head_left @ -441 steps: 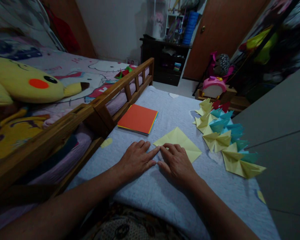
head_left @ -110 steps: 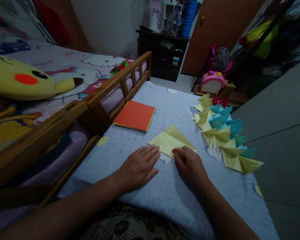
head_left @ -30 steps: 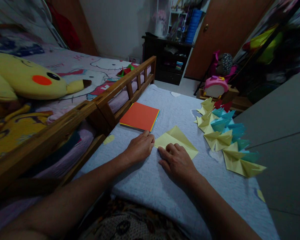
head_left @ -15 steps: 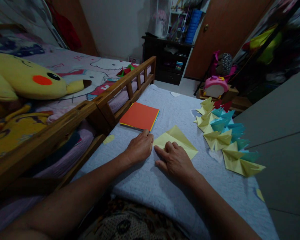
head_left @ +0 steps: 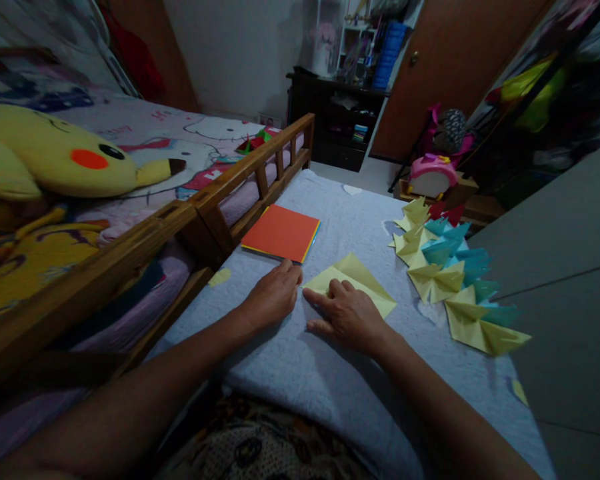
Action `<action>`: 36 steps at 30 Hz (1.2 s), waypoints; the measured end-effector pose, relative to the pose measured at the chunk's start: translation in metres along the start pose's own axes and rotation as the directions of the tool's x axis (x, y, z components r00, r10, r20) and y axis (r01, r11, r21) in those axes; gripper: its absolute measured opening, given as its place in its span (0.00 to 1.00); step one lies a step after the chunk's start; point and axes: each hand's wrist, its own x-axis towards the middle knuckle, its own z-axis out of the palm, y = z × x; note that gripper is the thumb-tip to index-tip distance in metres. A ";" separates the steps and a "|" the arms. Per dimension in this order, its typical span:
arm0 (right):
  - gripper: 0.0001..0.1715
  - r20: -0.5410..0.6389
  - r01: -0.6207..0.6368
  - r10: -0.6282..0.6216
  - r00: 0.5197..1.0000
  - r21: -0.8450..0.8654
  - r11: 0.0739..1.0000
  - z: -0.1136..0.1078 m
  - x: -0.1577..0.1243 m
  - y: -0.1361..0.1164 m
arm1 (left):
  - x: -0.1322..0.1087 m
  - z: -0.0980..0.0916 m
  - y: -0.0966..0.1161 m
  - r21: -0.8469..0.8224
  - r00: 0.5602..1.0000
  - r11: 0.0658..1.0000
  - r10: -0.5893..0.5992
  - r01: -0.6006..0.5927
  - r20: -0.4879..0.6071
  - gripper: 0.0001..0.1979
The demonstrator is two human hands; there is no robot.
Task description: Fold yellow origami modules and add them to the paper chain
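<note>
A folded sheet of pale yellow paper [head_left: 353,269] lies on the cloth-covered surface in front of me, with creases across it. My right hand [head_left: 347,313] rests over its near edge, index finger stretched toward the left corner, thumb apart, other fingers bent. Just left of that corner, my left hand [head_left: 275,293] lies with fingers curled in; its fingertips are hidden and no paper shows in it. Beyond it sits a stack of square coloured paper [head_left: 283,232], orange on top with yellow and blue edges. Folded yellow paper pieces [head_left: 435,279] stand in a row on the right.
Blue folded pieces [head_left: 463,257] stand behind the yellow ones. A wooden bed rail [head_left: 200,200] runs along the left, with a yellow plush toy [head_left: 55,153] on the bed behind it. A pale panel [head_left: 570,267] borders the right side.
My left hand has shifted slightly left, away from the paper's corner. My right index finger has slid a little left along the paper to its corner.
</note>
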 end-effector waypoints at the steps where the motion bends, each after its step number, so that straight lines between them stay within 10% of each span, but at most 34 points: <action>1: 0.36 0.007 -0.003 0.003 1.000 -0.003 1.000 -0.001 0.001 0.000 | -0.001 0.000 -0.002 -0.005 1.000 1.000 0.004 -0.004 -0.005 0.10; 15: 0.43 0.017 -0.039 0.040 0.999 -0.029 0.999 -0.002 0.005 -0.005 | -0.006 0.005 -0.011 -0.023 0.997 0.999 0.044 -0.045 -0.058 0.13; 27: 0.20 -0.061 0.021 -0.013 0.998 0.137 0.990 -0.003 -0.025 0.001 | -0.032 0.018 0.007 0.220 0.918 0.894 0.395 -0.389 0.020 0.19; 36: 0.24 -0.124 -0.015 0.020 0.992 0.040 0.999 0.009 -0.047 0.002 | -0.036 0.019 0.009 0.233 0.932 0.903 0.361 -0.360 0.042 0.19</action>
